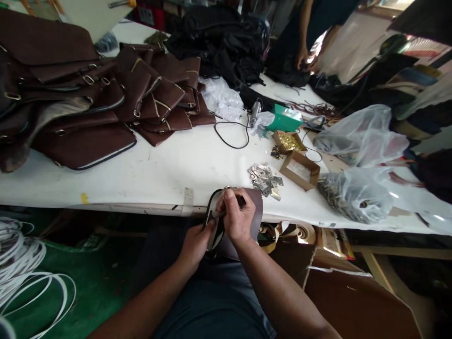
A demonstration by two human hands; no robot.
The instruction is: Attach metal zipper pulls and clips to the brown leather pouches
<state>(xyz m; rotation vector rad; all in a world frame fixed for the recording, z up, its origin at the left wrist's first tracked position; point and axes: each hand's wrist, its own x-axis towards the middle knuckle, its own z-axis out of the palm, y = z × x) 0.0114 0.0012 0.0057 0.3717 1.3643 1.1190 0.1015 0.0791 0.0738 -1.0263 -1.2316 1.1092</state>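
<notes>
A brown leather bag piece (256,207) with a black-edged, pale side rests at the table's front edge, partly over my lap. My left hand (197,242) grips its lower left side, thumb on top and fingers underneath. Over the bag, my right hand (238,214) is closed around a small black-handled tool (242,201). Most of that tool is hidden by the fingers, and its tip is not clear. Just beyond the bag lies a pile of small silver metal plates (263,178).
Finished-looking brown bags (84,99) heap at the left. Boxes of gold fittings (288,142) and white pieces (300,170) stand right, near plastic bags (356,195). Black bags (219,42) lie behind. Another person's hands (303,59) work across the table. White cord coils (21,268) lie lower left.
</notes>
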